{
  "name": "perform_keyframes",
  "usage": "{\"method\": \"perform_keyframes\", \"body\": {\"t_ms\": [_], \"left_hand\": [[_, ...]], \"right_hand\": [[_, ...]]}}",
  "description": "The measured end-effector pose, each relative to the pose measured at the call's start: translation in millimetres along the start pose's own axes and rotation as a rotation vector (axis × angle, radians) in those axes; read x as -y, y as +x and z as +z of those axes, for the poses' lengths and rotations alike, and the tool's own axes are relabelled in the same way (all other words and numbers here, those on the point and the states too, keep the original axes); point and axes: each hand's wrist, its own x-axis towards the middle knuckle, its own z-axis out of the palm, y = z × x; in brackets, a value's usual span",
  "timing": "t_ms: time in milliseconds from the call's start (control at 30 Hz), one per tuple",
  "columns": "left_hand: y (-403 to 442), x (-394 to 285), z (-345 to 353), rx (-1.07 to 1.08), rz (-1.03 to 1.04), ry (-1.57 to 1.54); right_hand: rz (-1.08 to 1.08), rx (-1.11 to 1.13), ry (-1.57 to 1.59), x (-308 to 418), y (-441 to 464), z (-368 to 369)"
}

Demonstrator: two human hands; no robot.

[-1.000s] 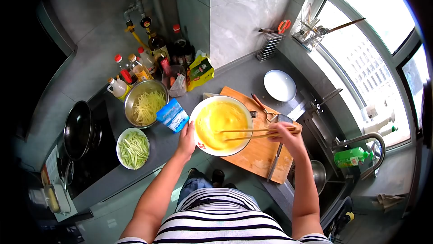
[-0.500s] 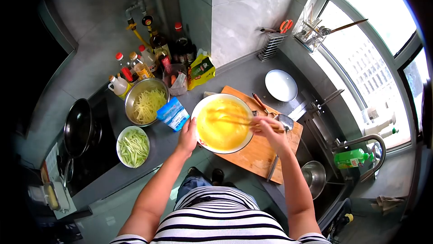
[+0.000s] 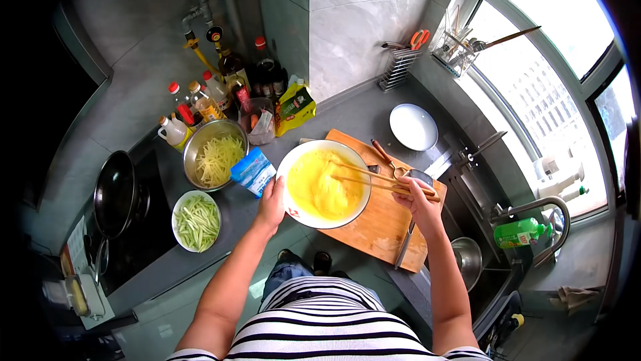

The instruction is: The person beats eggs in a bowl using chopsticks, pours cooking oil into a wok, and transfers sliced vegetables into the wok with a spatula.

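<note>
My left hand (image 3: 270, 209) grips the left rim of a white bowl (image 3: 291, 209) and holds it over the wooden cutting board. Beaten egg (image 3: 324, 187), yellow and frothy, fills much of the bowl. A pair of chopsticks (image 3: 380, 182) is held in my right hand (image 3: 419, 202), with the tips dipped into the egg. Beneath, the cutting board (image 3: 374, 244) carries a knife (image 3: 404, 247) along its lower right side. A wood-handled utensil (image 3: 383, 151) rests on the board's upper part. Close to my left hand is a blue-and-white packet (image 3: 254, 172).
Left of the packet stand a metal bowl of pale shreds (image 3: 215, 160) and a bowl of green strips (image 3: 197, 221). A black wok (image 3: 115, 194) sits on the stove. Several bottles (image 3: 200, 100) line the wall. A white plate (image 3: 414, 127) lies near the sink (image 3: 491, 254).
The chopsticks were blurred by stirring and now show clearly. My right hand has shifted right and slightly down, away from the bowl's rim. The bowl has moved a little left.
</note>
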Motion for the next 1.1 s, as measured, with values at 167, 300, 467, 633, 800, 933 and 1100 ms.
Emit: {"method": "perform_keyframes", "body": {"t_ms": [167, 300, 467, 633, 800, 933, 1100], "left_hand": [[-2.3, -6.6, 2.6, 0.047, 0.012, 0.081], [-1.1, -0.1, -1.1, 0.016, -0.009, 0.096], [-1.7, 4.5, -1.9, 0.04, 0.011, 0.056], [-2.1, 6.6, -1.3, 0.067, 0.016, 0.077], [-5.7, 2.1, 2.2, 0.061, -0.002, 0.033], [-5.5, 2.5, -0.8, 0.054, -0.003, 0.052], [-7.5, 4.0, -2.1, 0.047, -0.004, 0.028]], "right_hand": [[0.079, 0.073, -0.014, -0.6, 1.3, 0.7], [0.077, 0.13, 0.05, -10.4, 3.6, -1.2], [0.121, 0.149, 0.068, -13.3, -1.3, 2.5], [0.023, 0.081, 0.161, -8.9, -2.7, 12.7], [0.179, 0.212, 0.122, -3.9, -5.5, 3.7], [0.08, 0.093, -0.019, 3.6, -6.6, -1.2], [0.026, 0.065, -0.013, 12.6, -13.0, -7.1]]}}
